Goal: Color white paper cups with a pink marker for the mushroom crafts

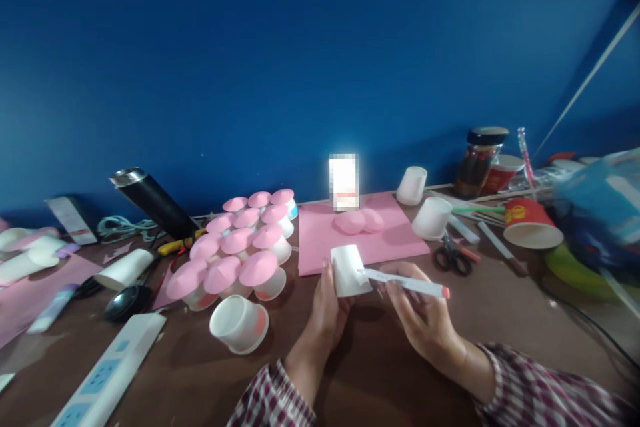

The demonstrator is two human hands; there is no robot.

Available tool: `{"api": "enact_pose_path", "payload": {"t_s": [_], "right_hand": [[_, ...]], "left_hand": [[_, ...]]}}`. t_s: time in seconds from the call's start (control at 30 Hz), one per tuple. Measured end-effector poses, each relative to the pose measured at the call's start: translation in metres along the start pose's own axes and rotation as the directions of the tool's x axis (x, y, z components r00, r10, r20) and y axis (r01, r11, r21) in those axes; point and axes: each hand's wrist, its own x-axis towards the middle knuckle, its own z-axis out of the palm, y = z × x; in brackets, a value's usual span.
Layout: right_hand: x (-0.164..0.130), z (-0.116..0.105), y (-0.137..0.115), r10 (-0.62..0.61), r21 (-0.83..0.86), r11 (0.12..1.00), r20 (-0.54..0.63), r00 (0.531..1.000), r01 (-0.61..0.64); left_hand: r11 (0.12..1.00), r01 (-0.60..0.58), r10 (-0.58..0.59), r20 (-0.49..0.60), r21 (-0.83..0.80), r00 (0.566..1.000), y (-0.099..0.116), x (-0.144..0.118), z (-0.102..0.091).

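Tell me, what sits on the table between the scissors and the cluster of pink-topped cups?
In the head view, a pink paper sheet carrying two pink discs lies between the scissors and the pink-topped cups.

A small upright card [344, 181] at the back of the worktop [370, 360] is pixelated, so nothing on it can be read. At the right edge a blue mass [603, 207] is smeared by blur and cut off by the frame — what it is cannot be told. The white power strip [107, 373] runs out of the bottom-left corner. Both plaid sleeves [525, 390] are cropped at the bottom edge. The left hand [327, 310] hides the near side of the white paper cup [350, 269], and the marker [406, 283] tip against the cup is too small to make out — print on the marker likewise. The contents of the dark jar [479, 163] stay unclear.
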Motion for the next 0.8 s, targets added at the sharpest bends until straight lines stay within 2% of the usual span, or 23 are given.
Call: {"api": "enact_pose_path", "payload": {"t_s": [0.13, 0.37, 0.5, 0.8], "right_hand": [[-0.001, -0.002, 0.001, 0.037, -0.043, 0.998, 0.035, 0.999, -0.036], [-0.006, -0.004, 0.010, 0.100, -0.024, 0.995, 0.092, 0.991, -0.099], [-0.005, -0.005, 0.008, 0.086, -0.028, 0.996, 0.071, 0.994, -0.084], [-0.003, -0.004, -0.001, 0.040, -0.017, 0.999, -0.004, 0.999, -0.040]], "left_hand": [[1.000, 0.017, -0.018, -0.035, -0.011, 0.999, 0.000, 0.001, 0.001], [1.000, -0.011, 0.011, 0.034, -0.002, 0.999, -0.001, 0.002, 0.001], [1.000, -0.017, 0.016, 0.061, 0.011, 0.998, -0.001, 0.002, 0.000], [0.999, 0.029, -0.029, 0.015, -0.027, 0.999, 0.002, 0.000, 0.002]]}}
